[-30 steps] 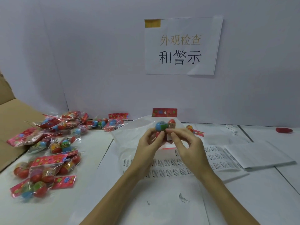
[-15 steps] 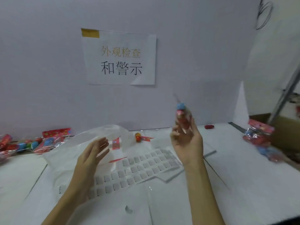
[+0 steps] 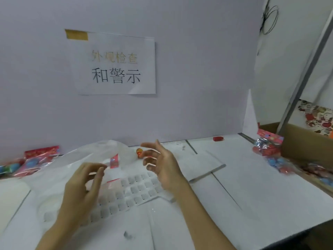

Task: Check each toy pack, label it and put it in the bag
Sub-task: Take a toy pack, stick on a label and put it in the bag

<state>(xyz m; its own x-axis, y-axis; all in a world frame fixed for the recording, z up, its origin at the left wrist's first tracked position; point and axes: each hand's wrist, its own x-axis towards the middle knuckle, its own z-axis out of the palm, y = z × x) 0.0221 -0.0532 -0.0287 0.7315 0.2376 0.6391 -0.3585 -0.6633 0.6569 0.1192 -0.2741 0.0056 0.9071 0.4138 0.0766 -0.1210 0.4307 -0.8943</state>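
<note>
While both hands hover empty above the label sheet (image 3: 126,192), the step in hand looks like reaching for the next toy pack. The left hand (image 3: 84,184) hangs over the sheet's left part, fingers loosely spread and holding nothing; the right hand (image 3: 162,166) floats over the sheet's far right corner, fingers apart and relaxed, also holding nothing. The sheet lies flat on the white surface (image 3: 234,195), its rows of small labels partly covered by the hands.

Just beyond the sheet sits the clear plastic bag (image 3: 100,156), its mouth puffed up, with a red pack header (image 3: 114,160) showing through it. Left of the sheet, against the back wall, lies a heap of toy packs (image 3: 34,159); well to the sheet's right, another pile of packs (image 3: 270,152) rests by a cardboard box (image 3: 306,141).

To do the step well, I would lift one pack cleanly from a heap, keeping the wrist high so it does not drag the bag or curl the sheet. The surface right of the sheet gives open room; the near edge drops away at lower right, so packs should stay inboard.
</note>
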